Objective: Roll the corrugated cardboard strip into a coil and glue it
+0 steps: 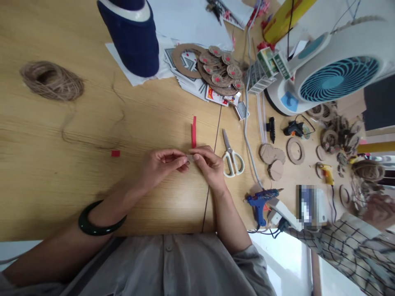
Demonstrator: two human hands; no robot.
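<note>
My left hand (163,164) and my right hand (211,165) meet over the table, thumbs and fingers pinched. Between their fingertips is a small pale piece (190,158), perhaps paper; its kind is too small to make out. A narrow red strip (194,132) lies just beyond my right hand's fingers. To the left of my left hand rests a small red rectangle (115,153). Scissors (232,158) with pale handles lie beside my right hand, blades pointing away from me.
A twine ball (52,81) and dark blue container (132,39) stand left and back. Cardboard discs (228,70) lie on cards. A cable (247,119) runs before the fan (336,74). At right are a blue glue gun (261,203) and a co-worker's checked sleeve (345,242).
</note>
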